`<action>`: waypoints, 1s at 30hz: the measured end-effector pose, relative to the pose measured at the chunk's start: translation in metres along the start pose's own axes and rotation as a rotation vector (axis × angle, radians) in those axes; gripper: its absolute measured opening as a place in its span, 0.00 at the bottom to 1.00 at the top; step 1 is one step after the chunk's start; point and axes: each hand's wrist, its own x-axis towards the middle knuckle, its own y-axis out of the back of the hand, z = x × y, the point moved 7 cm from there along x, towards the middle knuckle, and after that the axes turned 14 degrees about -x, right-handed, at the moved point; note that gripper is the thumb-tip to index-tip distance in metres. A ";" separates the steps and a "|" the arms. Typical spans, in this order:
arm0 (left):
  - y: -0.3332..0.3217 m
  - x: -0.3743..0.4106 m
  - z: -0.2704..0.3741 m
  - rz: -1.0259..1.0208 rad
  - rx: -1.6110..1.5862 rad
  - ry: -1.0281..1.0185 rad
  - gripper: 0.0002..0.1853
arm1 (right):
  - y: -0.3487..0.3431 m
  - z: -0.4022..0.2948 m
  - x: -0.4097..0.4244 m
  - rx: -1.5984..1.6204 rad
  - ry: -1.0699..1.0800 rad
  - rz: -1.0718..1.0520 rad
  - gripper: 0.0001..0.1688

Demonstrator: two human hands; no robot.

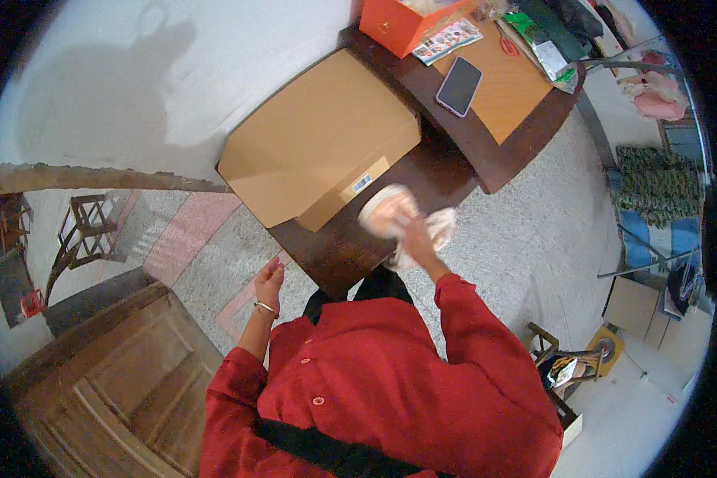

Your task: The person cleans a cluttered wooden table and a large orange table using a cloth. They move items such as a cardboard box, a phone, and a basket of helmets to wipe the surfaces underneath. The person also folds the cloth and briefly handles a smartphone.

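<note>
My right hand point(415, 239) holds a pale cloth point(388, 209), blurred, over the near right part of the dark wooden table point(352, 251); its loose end hangs past the table's edge. A large, flat cardboard box point(322, 131) lies on the table beyond the cloth, with a barcode label point(362, 183) by its near edge. My left hand point(269, 281), with a bangle at the wrist, is off the table's left edge above the floor. It holds nothing, and its fingers look slightly bent.
A raised desk point(496, 161) at the upper right bears a phone point(459, 86), an orange box point(406, 27), a printed sheet point(448, 42) and red scissors point(508, 46). A wooden door point(137, 382) stands at the lower left, a wooden stool point(92, 227) beyond it.
</note>
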 end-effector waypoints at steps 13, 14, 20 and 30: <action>-0.190 -0.032 0.019 -0.335 0.251 -0.278 0.28 | 0.054 -0.029 0.021 0.555 -0.289 0.075 0.17; -0.198 -0.032 0.021 -0.312 0.276 -0.356 0.31 | 0.081 -0.038 0.037 0.710 -0.382 -0.040 0.19; -0.235 -0.077 0.070 -0.408 0.389 -0.615 0.47 | 0.149 -0.061 0.104 1.025 -0.395 0.076 0.22; -0.087 -0.139 -0.027 -0.265 0.506 -0.075 0.37 | 0.075 -0.195 0.023 0.267 0.817 -0.139 0.34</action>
